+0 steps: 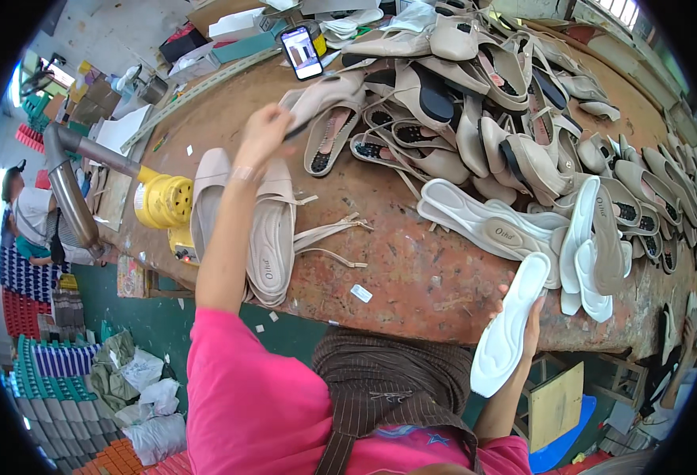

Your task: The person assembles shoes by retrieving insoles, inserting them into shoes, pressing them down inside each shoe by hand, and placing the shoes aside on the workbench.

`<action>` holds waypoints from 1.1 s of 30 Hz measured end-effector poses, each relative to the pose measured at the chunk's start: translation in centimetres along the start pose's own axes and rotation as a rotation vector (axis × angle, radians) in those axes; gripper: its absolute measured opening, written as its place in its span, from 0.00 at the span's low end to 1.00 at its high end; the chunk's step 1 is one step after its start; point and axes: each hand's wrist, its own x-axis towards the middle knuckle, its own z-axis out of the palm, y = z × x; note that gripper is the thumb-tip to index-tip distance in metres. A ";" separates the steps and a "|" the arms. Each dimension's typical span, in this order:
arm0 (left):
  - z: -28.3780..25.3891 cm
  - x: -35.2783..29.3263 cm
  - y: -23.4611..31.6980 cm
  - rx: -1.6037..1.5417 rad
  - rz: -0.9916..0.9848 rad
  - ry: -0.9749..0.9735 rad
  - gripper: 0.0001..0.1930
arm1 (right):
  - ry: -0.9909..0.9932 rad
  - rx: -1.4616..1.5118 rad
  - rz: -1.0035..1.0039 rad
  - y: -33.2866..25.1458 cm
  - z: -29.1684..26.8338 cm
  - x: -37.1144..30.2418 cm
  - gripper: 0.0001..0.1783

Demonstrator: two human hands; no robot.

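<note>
My left hand (265, 129) reaches across the table, fingers closed at the near end of a beige shoe (329, 93) that lies tilted by the pile. Below that forearm are two more beige shoes; the left shoe (208, 182) is partly hidden, and a padded insole (269, 241) shows in the right one. Thin beige straps (333, 236) trail from them over the tabletop. At the table's front edge my right hand (532, 328) grips a white insole (512, 324), its pale padded face up. Loose insoles (495, 226), white and beige, lie just beyond that hand.
Beige slingback shoes (443, 95) are heaped across the far and right side of the worn table (412, 273). A yellow machine (166, 202) with a metal pipe (71, 190) stands at the left. A lit phone (301, 54) leans at the back. Another person (36, 214) is far left.
</note>
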 end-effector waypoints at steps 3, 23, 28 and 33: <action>-2.9 -11.5 0.4 0.028 0.210 -0.010 0.03 | 0.020 -0.073 -0.040 -0.4 0.8 0.9 0.39; 10.2 -27.7 -14.2 -0.067 0.007 -0.145 0.30 | -0.592 -1.767 -0.572 11.3 6.1 1.3 0.14; 11.1 -26.9 -15.0 -0.104 0.009 -0.051 0.25 | -0.599 -1.688 -0.561 14.0 6.5 2.7 0.14; 11.7 -26.3 -15.9 -0.080 -0.034 -0.013 0.20 | -0.614 -1.744 -0.483 14.4 6.2 2.5 0.14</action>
